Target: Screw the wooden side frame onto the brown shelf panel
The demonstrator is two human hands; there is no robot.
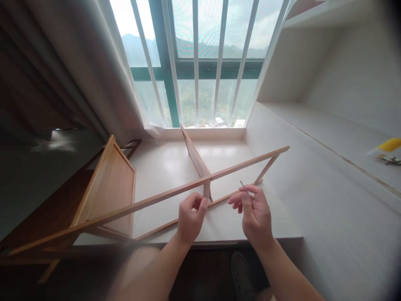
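A light wooden frame [147, 200] of long slats lies tilted across a white sill platform [163, 167], with an upright board [196, 156] joined to its top slat. My left hand [189, 219] is closed, its fingers pinching the lower end of that board where it meets the slat. Just to the right, my right hand [255, 211] is closed too, pinching a thin metal pin or screw [243, 186] that points up and left. A flat wooden panel [109, 188] forms the frame's left end.
A barred window [200, 62] with a white curtain [84, 67] at its left stands behind the platform. A white desk surface [328, 167] runs along the right, with a yellow object [390, 145] and small parts at its far right edge. Dark floor lies below.
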